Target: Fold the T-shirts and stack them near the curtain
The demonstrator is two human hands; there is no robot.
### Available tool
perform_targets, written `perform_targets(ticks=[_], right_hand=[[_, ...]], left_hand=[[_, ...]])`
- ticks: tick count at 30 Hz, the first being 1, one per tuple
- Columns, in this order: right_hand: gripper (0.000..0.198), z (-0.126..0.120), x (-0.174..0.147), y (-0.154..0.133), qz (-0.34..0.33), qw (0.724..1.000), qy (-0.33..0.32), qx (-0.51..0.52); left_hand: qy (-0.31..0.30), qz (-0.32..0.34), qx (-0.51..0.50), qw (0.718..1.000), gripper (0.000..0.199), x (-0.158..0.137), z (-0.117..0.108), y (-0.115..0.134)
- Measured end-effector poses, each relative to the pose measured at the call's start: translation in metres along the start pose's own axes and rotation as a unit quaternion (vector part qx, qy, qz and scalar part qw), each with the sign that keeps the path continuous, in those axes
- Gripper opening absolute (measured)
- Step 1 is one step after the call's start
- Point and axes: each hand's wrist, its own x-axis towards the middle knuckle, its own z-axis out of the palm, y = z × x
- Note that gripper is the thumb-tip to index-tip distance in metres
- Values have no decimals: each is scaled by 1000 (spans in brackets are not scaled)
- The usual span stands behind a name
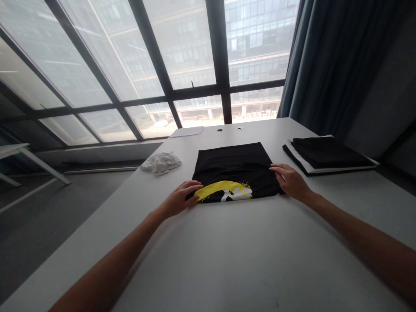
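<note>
While the folded black T-shirt (235, 171) lies mid-frame, long axis running away, left hand (180, 198) and right hand (290, 180) rest at its near corners, fingers seemingly flat, not pinching.

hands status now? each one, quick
Left hand: open, fingers resting flat on the near left corner of the folded black shirt.
Right hand: open, fingers flat on the shirt's right edge.

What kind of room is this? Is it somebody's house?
Probably not a house; it looks like an office or workroom. A long white table stands by huge windows facing tall office buildings, and folded clothes are stacked beside the black shirt.
</note>
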Motion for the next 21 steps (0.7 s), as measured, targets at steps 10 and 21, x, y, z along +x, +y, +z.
perform_targets(ticks=[10,21], right_hand=[[16,-34,-43,4,-161,969,-154,-108],[20,-40,-41,-9,-216,942,-146,-210]], left_hand=[[21,72,84,994,25,-44,-2,-2],[30,73,143,987,25,-46,2,1]])
